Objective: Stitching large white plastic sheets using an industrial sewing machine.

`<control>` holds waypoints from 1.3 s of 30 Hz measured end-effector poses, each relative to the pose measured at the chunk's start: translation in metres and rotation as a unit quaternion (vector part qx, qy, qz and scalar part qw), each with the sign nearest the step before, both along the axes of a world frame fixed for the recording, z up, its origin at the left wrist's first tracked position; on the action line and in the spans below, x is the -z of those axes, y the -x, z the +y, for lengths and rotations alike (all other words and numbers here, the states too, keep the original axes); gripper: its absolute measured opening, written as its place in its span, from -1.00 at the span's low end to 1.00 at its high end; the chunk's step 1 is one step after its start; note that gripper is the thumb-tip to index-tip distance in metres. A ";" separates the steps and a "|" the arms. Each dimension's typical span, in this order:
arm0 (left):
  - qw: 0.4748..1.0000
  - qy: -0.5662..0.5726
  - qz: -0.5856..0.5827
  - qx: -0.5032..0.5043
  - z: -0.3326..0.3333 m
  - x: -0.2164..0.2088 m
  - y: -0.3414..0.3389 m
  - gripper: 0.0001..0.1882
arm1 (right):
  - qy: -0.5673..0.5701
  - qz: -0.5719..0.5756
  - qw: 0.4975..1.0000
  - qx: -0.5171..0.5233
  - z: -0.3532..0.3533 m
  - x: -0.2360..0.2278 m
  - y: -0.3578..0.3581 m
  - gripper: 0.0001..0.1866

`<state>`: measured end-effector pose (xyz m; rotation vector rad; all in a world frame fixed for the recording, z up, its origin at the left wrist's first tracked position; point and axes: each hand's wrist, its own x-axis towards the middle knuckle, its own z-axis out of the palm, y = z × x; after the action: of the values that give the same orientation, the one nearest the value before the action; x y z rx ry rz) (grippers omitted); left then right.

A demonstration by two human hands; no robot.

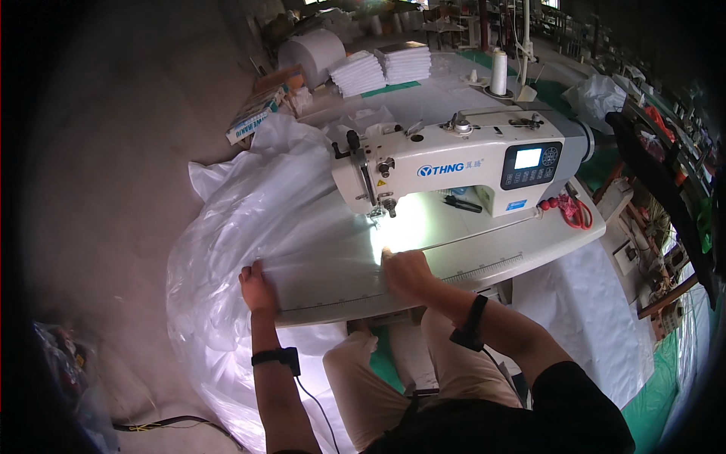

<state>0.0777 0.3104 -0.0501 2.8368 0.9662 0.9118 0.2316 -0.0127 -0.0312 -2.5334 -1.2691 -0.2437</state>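
Note:
A white industrial sewing machine [454, 163] stands on its table, its lamp glaring around the needle area. From the left, a large white translucent plastic sheet [219, 227] spreads over the bed and hangs down past the table's left edge. My left hand [257, 287] is closed on this sheet near the front left edge, where creases run from the fingers toward the needle. My right hand [411, 274] is curled into a fist just in front of the needle, thumb and finger pressed together. Bright glare hides what lies between those fingertips.
Black thread snips [462, 204] lie under the machine arm, and red-handled scissors [578, 213] at the right end. Behind are a thread cone [499, 73], folded white stacks [358, 74] and a big white roll [311, 54]. White sheeting [582, 318] hangs at the right.

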 end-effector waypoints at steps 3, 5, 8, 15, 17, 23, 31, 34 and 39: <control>0.998 0.001 0.053 0.022 0.015 -0.009 -0.010 -0.65 | 0.000 0.010 1.000 0.012 0.011 0.001 -0.011 -0.87; 0.991 -0.006 0.134 -0.001 0.016 -0.027 -0.019 -0.63 | -0.009 0.035 0.999 0.015 0.013 0.001 -0.016 -0.86; 0.968 -0.086 0.221 -0.079 -0.016 -0.055 -0.029 -0.60 | -0.029 0.079 0.996 0.031 0.013 0.003 -0.018 -0.84; 0.896 -0.002 0.035 0.443 -0.181 -0.057 -0.081 -0.62 | -0.131 0.158 0.973 0.105 0.004 0.001 -0.031 -0.70; 0.906 0.036 0.060 0.417 -0.194 -0.048 -0.088 -0.64 | -0.135 0.244 0.958 0.075 0.000 -0.002 -0.041 -0.68; 0.915 0.080 0.023 0.395 -0.186 -0.029 -0.099 -0.85 | -0.202 0.465 0.860 0.054 -0.006 -0.004 -0.054 -0.64; 0.935 0.144 -0.034 0.321 -0.185 -0.038 -0.127 -0.93 | -0.234 0.531 0.814 0.030 -0.003 0.010 -0.066 -0.64; 0.920 -0.084 -0.082 0.375 -0.189 -0.030 -0.129 -0.95 | -0.265 0.599 0.756 0.022 -0.004 0.013 -0.069 -0.64; 0.892 -0.024 0.029 0.450 -0.194 -0.015 -0.112 -0.87 | -0.232 0.560 0.795 0.020 -0.007 0.005 -0.066 -0.64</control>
<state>0.1894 0.1164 -0.0352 2.8165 -0.4120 0.7052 0.2976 -0.0201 -0.0365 -1.6964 -0.5413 0.7534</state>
